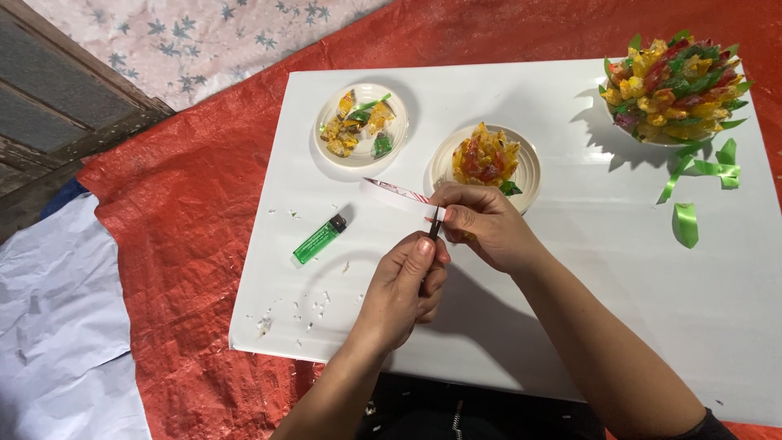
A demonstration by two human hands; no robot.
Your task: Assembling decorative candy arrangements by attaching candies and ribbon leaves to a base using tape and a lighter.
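— What are the hands doing over the tabletop (505, 326)?

— The left hand (405, 287) is closing around a thin dark tool (434, 225), probably a small blade or pen; it is too slim to tell. Its grip is nearly shut, thumb and fingers pinching the shaft upright. The right hand (486, 225) is pinching the near end of a white strip with red markings (397, 192), fingers closed tight on it, while the rest is reaching left and far toward the plates.

— How is that strip likely handling?

— It looks light and thin, a little springy, since it is holding its line unsupported. I would judge it creases or tears easily, so holding it close to the tool tip, as now, is keeping it steady.

— And around them?

— A green lighter (318, 239) is lying to the left. A plate of loose wrappers (361, 126) and a plate with a folded yellow-red flower (487, 160) are sitting just beyond. A bowl of finished colourful pieces (673, 85) is standing far right, with green ribbon scraps (697, 183) beside it.
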